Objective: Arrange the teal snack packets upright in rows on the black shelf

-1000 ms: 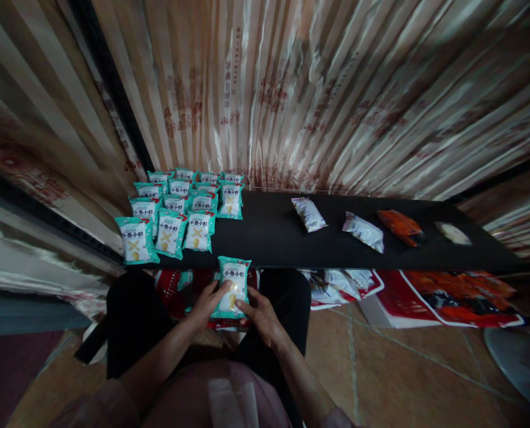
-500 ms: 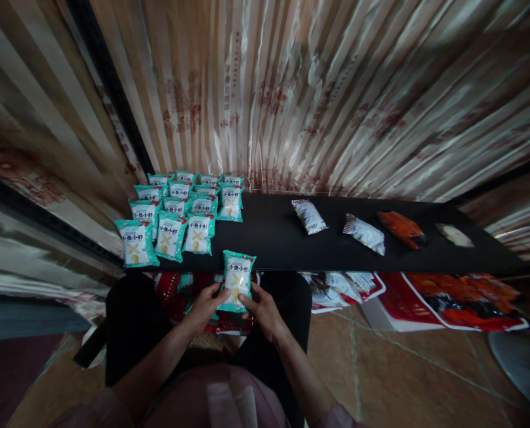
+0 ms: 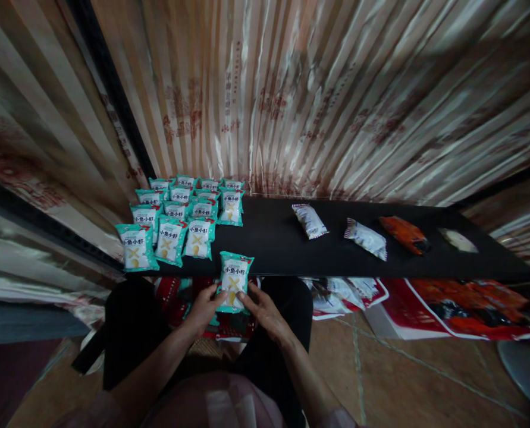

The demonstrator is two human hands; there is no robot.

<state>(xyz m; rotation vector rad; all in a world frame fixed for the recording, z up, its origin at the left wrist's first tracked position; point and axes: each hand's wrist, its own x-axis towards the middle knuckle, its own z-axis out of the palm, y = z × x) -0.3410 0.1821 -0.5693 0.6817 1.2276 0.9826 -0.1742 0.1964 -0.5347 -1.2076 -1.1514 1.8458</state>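
Between my two hands is a teal-and-white snack packet [image 3: 235, 282], held upright with its printed front facing me, at the front edge of the black shelf [image 3: 265, 244]. My left hand [image 3: 207, 306] grips its lower left side, thumb on the front. On the lower right side my right hand [image 3: 260, 306] grips it the same way; the fingers behind are hidden. Several matching packets stand in rows on the shelf's left end, the closest being a front-row packet [image 3: 198, 239]. Below the held packet, a red basket [image 3: 171, 297] with more teal packets sits between my knees.
Along the shelf to the right lie two white packets [image 3: 310, 221] [image 3: 366, 239], an orange packet [image 3: 405, 233] and a small pale packet [image 3: 458, 241]. Under the shelf are a basket of white packets [image 3: 336, 292] and one of orange packets [image 3: 474, 300]. Striped sheeting [image 3: 265, 89] hangs behind.
The held packet has shifted slightly left, still in both hands. The whole view has tipped a little, so the shelf sits slightly lower. The packets on the shelf keep their places.
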